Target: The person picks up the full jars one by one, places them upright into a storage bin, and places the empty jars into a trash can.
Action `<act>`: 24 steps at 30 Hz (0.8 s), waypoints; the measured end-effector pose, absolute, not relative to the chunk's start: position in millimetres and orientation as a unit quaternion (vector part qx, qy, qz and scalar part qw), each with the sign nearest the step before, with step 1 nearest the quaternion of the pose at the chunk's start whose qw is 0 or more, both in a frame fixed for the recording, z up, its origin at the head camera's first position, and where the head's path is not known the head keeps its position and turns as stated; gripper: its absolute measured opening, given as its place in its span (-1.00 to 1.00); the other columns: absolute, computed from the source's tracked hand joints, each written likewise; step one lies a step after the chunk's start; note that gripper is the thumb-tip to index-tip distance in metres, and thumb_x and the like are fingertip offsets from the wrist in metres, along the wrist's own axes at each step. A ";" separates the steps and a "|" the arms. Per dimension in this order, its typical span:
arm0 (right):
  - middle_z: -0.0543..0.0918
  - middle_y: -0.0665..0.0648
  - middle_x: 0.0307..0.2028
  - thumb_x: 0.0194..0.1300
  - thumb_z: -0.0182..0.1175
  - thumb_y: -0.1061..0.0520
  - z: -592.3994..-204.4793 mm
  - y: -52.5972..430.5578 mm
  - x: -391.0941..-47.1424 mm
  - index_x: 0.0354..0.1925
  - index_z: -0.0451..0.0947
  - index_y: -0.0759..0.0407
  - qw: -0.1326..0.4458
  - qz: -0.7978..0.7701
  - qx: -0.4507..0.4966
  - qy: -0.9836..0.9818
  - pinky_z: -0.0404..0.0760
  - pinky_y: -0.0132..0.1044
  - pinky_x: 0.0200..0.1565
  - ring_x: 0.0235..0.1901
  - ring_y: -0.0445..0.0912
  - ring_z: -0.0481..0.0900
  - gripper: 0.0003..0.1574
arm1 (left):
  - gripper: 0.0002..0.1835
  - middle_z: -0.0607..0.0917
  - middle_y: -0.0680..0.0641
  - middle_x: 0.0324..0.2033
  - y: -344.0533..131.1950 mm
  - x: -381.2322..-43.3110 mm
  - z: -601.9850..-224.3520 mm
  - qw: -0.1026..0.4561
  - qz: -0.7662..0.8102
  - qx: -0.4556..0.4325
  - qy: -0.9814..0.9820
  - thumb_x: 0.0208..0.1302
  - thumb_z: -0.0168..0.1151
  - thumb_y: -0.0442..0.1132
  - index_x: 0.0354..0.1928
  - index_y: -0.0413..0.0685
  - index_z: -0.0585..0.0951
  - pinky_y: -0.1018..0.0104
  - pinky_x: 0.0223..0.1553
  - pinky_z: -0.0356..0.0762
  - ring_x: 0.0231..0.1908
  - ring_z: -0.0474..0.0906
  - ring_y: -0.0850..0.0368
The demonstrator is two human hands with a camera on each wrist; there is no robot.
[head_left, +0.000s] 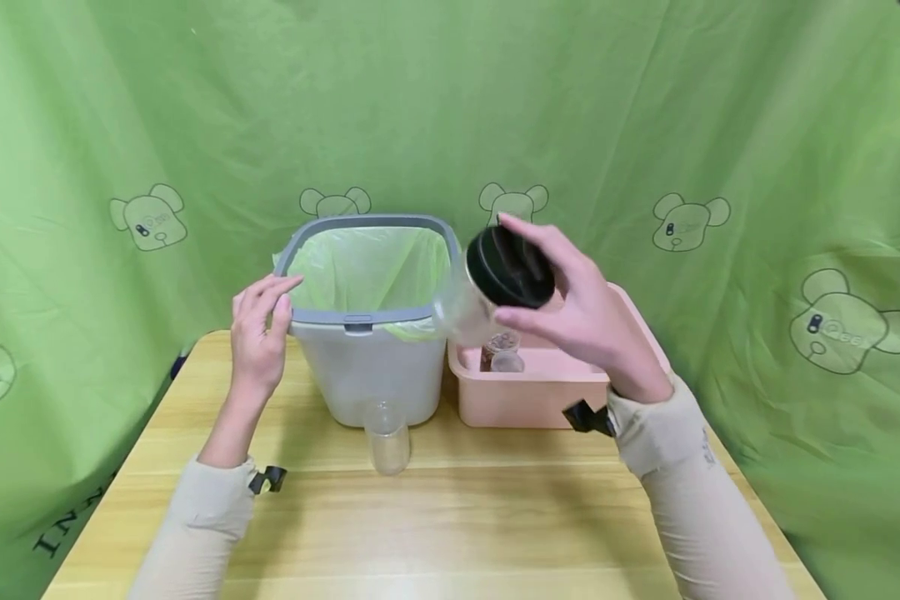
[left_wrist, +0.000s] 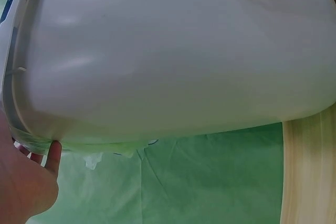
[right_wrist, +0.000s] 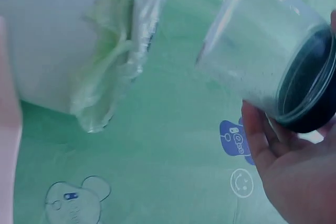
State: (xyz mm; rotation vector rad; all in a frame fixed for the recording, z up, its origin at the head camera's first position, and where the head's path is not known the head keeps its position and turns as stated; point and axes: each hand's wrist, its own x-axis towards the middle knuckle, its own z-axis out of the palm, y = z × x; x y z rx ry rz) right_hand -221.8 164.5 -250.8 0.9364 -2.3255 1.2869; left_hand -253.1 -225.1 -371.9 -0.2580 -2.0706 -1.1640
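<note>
My right hand grips a clear jar by its black lid. The jar is tilted, its clear body pointing left, near the right rim of a grey trash bin. It looks blurred and see-through in the head view. A pale green trash bag lines the bin, with its edge hanging over the outside. My left hand holds the bin's left rim, the thumb against the outer side and the fingers over the top.
A small clear cup stands in front of the bin. Right of it sits a pink basin with a few small containers inside. Everything rests on a wooden table, and a green curtain hangs behind and at the sides.
</note>
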 end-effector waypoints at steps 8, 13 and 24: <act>0.48 -0.01 0.34 0.16 0.53 0.04 -240.1 121.9 -257.7 0.51 0.31 -0.35 0.171 0.500 0.308 -0.791 0.42 -0.14 0.29 0.18 -0.14 0.46 0.04 | -0.57 0.60 -0.15 0.28 -226.6 -254.7 -374.9 0.372 -0.458 -0.095 -0.802 0.53 -0.01 -0.02 0.22 -0.01 0.68 -0.25 0.35 0.21 0.37 0.30 -0.07; 0.45 0.02 0.38 0.17 0.53 -0.03 -250.2 107.0 -273.8 0.53 0.28 -0.33 0.164 0.507 0.294 -0.793 0.41 -0.02 0.32 0.22 -0.09 0.44 0.05 | -0.57 0.60 -0.15 0.28 -223.1 -256.3 -375.6 0.373 -0.455 -0.105 -0.802 0.53 -0.01 -0.02 0.21 -0.02 0.69 -0.24 0.35 0.22 0.36 0.31 -0.07; 0.46 0.11 0.35 0.13 0.55 -0.07 -269.0 78.7 -294.6 0.56 0.27 -0.15 0.158 0.485 0.314 -0.801 0.48 -0.03 0.28 0.21 -0.06 0.45 0.11 | -0.57 0.60 -0.17 0.27 -224.2 -255.3 -375.2 0.379 -0.453 -0.103 -0.800 0.53 -0.01 -0.04 0.20 -0.03 0.69 -0.24 0.35 0.22 0.36 0.32 -0.10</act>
